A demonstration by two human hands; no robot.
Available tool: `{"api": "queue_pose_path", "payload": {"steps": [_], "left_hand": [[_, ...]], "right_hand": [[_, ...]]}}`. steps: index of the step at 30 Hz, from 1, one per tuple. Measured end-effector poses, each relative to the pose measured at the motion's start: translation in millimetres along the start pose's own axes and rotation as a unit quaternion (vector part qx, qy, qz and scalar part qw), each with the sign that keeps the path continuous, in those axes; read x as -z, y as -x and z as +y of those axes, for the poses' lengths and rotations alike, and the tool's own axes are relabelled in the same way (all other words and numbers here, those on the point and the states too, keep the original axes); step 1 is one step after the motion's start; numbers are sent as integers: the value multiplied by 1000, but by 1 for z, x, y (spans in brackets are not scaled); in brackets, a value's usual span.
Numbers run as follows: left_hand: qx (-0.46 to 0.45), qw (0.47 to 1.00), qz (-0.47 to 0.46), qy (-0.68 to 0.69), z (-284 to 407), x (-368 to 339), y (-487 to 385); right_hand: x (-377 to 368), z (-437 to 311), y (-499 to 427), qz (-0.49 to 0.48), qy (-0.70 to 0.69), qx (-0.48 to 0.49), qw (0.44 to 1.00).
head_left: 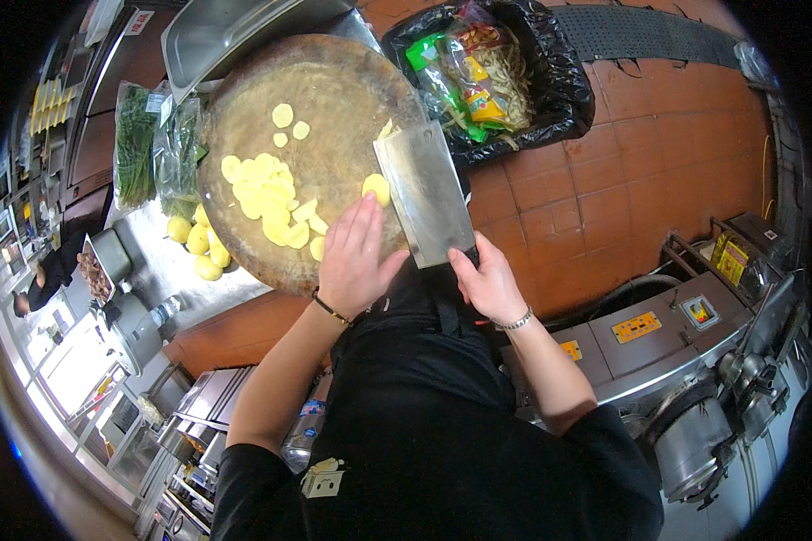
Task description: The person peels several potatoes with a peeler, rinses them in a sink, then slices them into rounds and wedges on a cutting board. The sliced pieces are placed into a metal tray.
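Note:
My right hand (485, 276) grips the handle of a broad Chinese cleaver (423, 196), whose blade lies over the right edge of a round wooden chopping block (325, 88). Beside the blade is a piece of peeled potato (377, 189); the fingertips of my left hand (357, 260) touch it, thumb spread to the side. A heap of yellow potato slices (265, 193) covers the block's left middle, with a few loose ones near my left hand. Three small round slices (283, 116) lie apart, farther back.
A bin lined with a black bag (561, 101) holds packaging and scraps at the right. Whole peeled potatoes (198, 240) and bagged greens (135, 145) are left of the block. Behind it stands a steel pan (220, 34). A person (40, 280) is at far left.

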State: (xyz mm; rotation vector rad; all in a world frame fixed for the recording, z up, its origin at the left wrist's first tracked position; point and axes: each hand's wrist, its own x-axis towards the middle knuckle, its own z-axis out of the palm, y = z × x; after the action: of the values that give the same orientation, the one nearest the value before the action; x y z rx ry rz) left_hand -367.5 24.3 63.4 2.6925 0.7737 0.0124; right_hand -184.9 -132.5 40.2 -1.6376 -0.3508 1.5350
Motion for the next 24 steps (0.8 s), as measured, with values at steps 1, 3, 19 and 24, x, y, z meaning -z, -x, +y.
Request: {"api": "queue_pose_path", "payload": {"steps": [1,3,19,24], "left_hand": [[-1,1000,4,4,1,-1,0],[1,1000,5,17,1,-2,0],[32,992,107,55,-10,3,-12],[65,971,218,71,-18,1,-9]], "right_hand": [[1,1,2,-1,17,-6,1000],[0,2,4,10,46,-36,998],[-12,-47,-10,-14,189,115,975],[-24,-97,23,-46,387,225,893]]}}
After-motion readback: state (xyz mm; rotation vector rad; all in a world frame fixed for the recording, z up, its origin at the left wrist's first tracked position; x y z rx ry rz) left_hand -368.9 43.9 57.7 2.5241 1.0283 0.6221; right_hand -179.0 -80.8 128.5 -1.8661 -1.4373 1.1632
